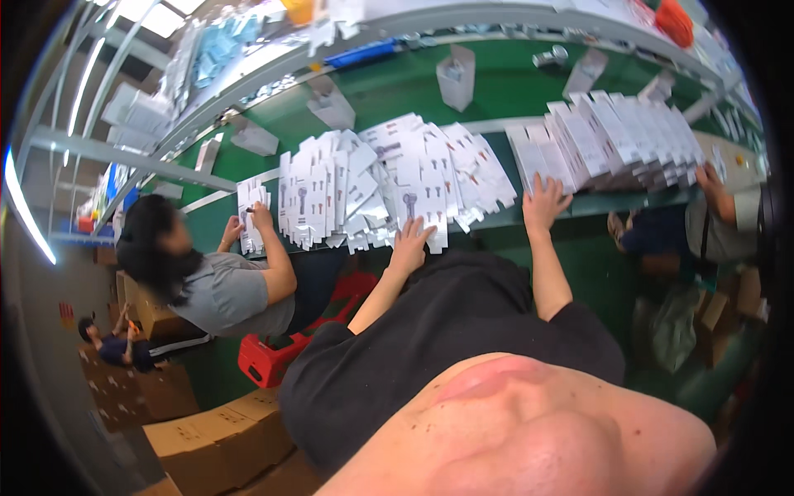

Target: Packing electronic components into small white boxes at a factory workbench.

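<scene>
While the hands (409, 247) (543, 207) splay, printed cartons (424, 178) lie under the left, boxes (589, 147) apparently against the right.

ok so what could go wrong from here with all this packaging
The loose, overlapping pile of flat white printed cartons reaches the front edge of the green table, so the left hand there might nudge some off. The close-packed row of white cardboard boxes looks tilted, so a push from the right hand at its left end could topple a few.
</scene>
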A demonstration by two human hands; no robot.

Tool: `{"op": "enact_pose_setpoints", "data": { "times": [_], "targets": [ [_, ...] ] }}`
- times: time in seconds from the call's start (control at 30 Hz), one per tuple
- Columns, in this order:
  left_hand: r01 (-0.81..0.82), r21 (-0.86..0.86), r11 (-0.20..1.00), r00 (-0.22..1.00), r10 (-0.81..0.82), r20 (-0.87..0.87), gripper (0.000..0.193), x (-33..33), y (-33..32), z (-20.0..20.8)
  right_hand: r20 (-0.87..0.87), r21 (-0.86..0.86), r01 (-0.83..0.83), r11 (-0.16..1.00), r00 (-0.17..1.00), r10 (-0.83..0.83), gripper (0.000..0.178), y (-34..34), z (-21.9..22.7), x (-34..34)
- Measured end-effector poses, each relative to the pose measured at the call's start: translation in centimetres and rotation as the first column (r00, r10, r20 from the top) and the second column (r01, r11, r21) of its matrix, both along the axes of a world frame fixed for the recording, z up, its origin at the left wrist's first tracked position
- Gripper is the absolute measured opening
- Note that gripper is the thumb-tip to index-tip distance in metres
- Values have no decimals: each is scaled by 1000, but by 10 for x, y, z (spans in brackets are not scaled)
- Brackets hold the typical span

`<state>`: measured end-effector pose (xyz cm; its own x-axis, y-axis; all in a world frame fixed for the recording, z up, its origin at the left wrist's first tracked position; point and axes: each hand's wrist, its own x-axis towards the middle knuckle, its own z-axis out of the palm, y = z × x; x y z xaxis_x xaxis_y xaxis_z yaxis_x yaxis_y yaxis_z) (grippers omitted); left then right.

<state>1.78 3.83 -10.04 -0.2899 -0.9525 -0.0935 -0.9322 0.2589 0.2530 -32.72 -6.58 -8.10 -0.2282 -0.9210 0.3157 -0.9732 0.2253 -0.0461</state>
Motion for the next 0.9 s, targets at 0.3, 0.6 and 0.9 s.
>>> {"op": "enact_pose_setpoints", "data": {
  "times": [0.3, 0.6, 0.9],
  "targets": [
    [-197, -324, 925, 831, -18, -557, 40, -12, -26, 111, 290, -185, -617, 765, 709, 643, 63, 0, 38, 58],
    [-220, 196, 956, 148, 232, -961, 32, -33, -40, 182, 491, -448, -752, 482, 243, 836, 124, -14, 113, 121],
    [-40, 377, 925, -241, 357, -903, 32, -17, -41, 172, 416, -280, -832, 479, 344, 841, 128, -5, 150, 110]
  ]
}}
